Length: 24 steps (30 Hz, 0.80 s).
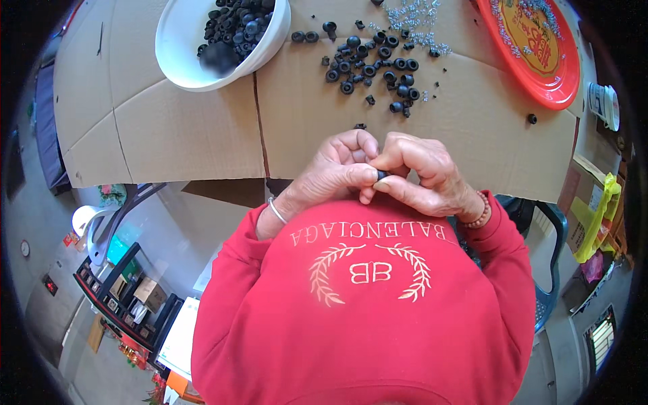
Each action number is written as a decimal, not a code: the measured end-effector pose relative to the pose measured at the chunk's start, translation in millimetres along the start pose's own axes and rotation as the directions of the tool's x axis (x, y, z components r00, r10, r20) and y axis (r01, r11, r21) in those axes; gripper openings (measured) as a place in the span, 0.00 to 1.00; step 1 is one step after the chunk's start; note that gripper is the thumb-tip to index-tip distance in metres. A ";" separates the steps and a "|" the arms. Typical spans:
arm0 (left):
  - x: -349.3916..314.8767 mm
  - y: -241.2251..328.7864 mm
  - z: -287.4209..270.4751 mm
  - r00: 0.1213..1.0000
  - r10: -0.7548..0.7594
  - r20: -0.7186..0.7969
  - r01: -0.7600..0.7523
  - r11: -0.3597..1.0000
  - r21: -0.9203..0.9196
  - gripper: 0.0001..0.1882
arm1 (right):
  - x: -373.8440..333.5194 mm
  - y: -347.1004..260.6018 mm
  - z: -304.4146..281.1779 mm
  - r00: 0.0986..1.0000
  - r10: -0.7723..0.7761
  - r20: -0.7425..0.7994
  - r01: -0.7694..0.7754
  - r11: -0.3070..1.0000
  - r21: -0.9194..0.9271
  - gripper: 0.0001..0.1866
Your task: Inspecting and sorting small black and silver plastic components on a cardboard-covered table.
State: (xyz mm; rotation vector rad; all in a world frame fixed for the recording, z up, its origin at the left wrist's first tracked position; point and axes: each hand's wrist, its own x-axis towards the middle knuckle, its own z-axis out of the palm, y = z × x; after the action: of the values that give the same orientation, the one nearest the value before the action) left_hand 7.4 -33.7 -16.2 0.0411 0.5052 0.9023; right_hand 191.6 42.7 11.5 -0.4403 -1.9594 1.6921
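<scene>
My left hand (335, 167) and my right hand (428, 174) meet in front of my chest, near the table's front edge. Between their fingertips they pinch one small black round piece (382, 175), mostly hidden by the fingers. A silvery bangle circles my left wrist and a beaded bracelet my right. Beyond the hands lies a loose scatter of black ring-shaped parts (368, 70), some with a hole showing and some with short stems. Small clear or silvery bits (413, 19) are spread behind them.
A white bowl (177, 65) of black parts stands at the back left. At the back right, a red plate (561, 93) carries more silvery bits. Cardboard (189, 131) covers the table, its front edge just beyond my body. A chair (550, 263) is at the right.
</scene>
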 end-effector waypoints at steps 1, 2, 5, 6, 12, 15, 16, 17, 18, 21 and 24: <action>0.2 -0.5 0.2 1.000 0.026 -0.002 -0.026 0.997 -0.068 0.14 | 2.0 -2.5 -0.6 0.999 0.025 -0.035 -0.024 1.000 0.018 0.09; 0.0 2.4 4.5 1.000 0.029 0.001 -0.029 0.997 -0.066 0.14 | 2.4 -4.0 0.2 0.996 0.052 -0.072 -0.049 0.998 0.037 0.10; -4.0 28.4 26.2 0.936 0.352 -0.011 -0.332 0.892 0.307 0.16 | -4.2 2.4 -2.3 0.921 0.055 -0.386 -0.125 0.979 -0.159 0.11; -7.2 38.4 32.1 0.864 0.504 -0.006 -0.441 0.761 0.476 0.14 | -5.6 9.0 -8.3 0.879 0.000 -0.477 -0.181 0.925 -0.333 0.11; -3.7 101.9 25.0 0.226 0.901 0.371 -0.270 -0.308 0.912 0.12 | -8.0 33.8 -14.8 0.851 -0.157 -0.501 -0.342 0.558 -0.756 0.11; 3.8 132.3 9.4 0.262 0.826 0.499 -0.072 -0.499 0.863 0.11 | -8.6 36.3 -11.5 0.858 -0.187 -0.479 -0.334 0.507 -0.795 0.11; 8.7 135.4 7.2 0.257 0.814 0.521 -0.036 -0.531 0.847 0.12 | -10.0 36.8 -11.3 0.857 -0.188 -0.481 -0.333 0.511 -0.793 0.11; 12.6 137.4 4.9 0.256 0.812 0.524 -0.033 -0.534 0.845 0.12 | -11.3 36.9 -11.4 0.855 -0.187 -0.484 -0.335 0.514 -0.790 0.10; 15.8 138.7 2.5 0.223 0.750 0.623 0.066 -0.649 0.758 0.12 | -11.5 36.4 -11.9 0.854 -0.191 -0.484 -0.332 0.517 -0.789 0.10; 20.3 124.8 13.4 0.171 0.657 0.734 0.183 -0.753 0.632 0.13 | -13.9 36.5 -14.5 0.847 -0.190 -0.496 -0.322 0.560 -0.764 0.09; 21.0 89.3 18.4 0.257 0.600 0.757 -0.007 -0.783 0.622 0.12 | -15.8 39.0 -15.1 0.824 -0.177 -0.537 -0.301 0.667 -0.682 0.08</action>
State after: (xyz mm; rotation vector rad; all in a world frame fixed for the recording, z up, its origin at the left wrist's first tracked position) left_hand -40.0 41.5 13.2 2.3511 1.8147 1.4523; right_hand 209.9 53.0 -28.0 -1.1764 -2.0679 0.5360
